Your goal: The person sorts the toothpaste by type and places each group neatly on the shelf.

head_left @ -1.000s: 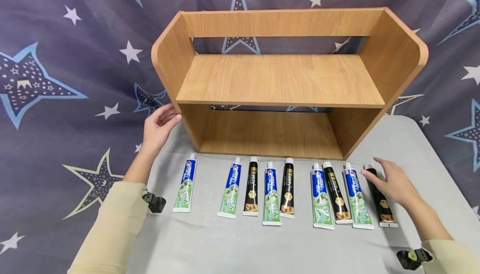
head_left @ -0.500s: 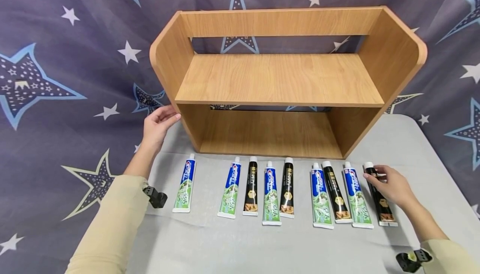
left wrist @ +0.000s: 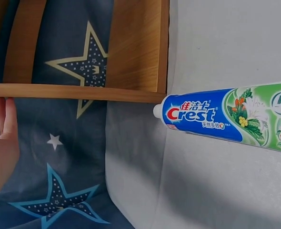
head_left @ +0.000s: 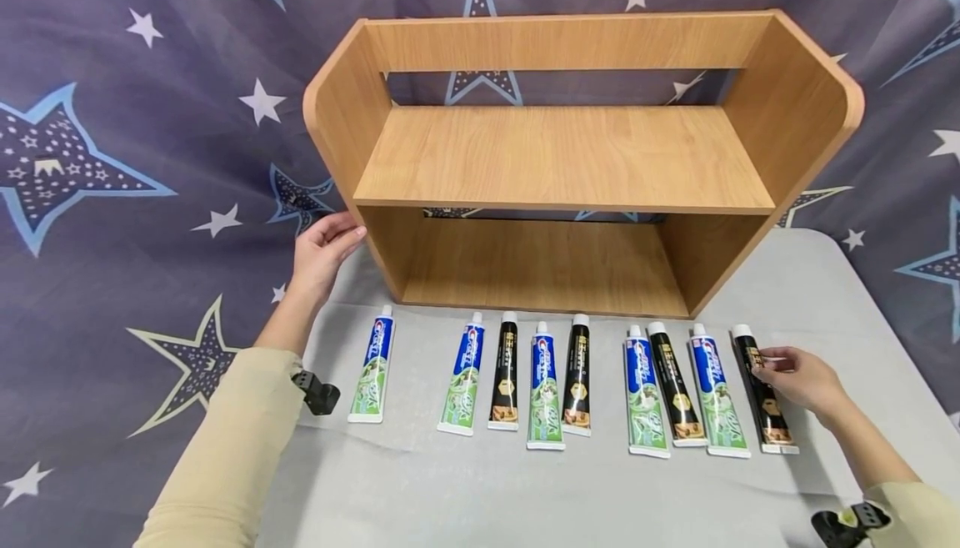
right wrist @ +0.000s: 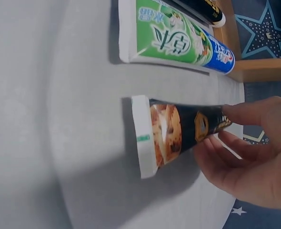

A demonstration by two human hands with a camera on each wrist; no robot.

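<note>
A black toothpaste tube lies at the right end of a row on the grey table. My right hand grips its upper half, thumb on one side and curled fingers on the other. The tube still lies flat on the cloth. My left hand rests with straight fingers against the left side panel of the wooden shelf unit. A blue-and-green Crest tube lies nearest the left wrist.
Several more tubes, blue-green and black, lie side by side in front of the shelf unit, among them a blue-green tube right beside the gripped one. Both shelf boards are bare. A starry dark cloth hangs behind and left.
My right hand came down from hovering with spread fingers over the black tube's cap, slid toward me along the tube and closed round it. The left hand stayed on the shelf side.
</note>
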